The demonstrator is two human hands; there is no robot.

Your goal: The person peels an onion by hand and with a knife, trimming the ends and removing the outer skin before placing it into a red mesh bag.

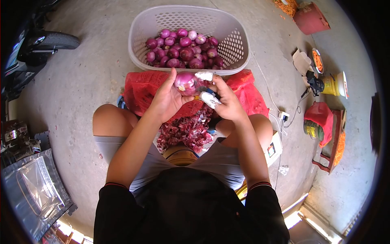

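My left hand [166,99] is wrapped round a purple onion [185,83] just in front of the basket. Two fingers of my right hand [227,99] wear white wrappings, and the hand is closed on a small tool with a dark part [213,92] and a yellowish part, against the onion's right side. The tool's exact shape is partly hidden by the fingers. Beyond both hands stands a grey plastic basket [140,40] holding several purple onions [187,53]. Below the hands lies a heap of dark red onion skins [185,132], between the knees.
Red mesh sacks [138,91] lie before the basket. At the right are a power socket [283,116] with cables, a yellow bucket [333,84], a wooden stand [338,140] and a red bucket [310,19]. A motorbike wheel [59,40] stands at the upper left.
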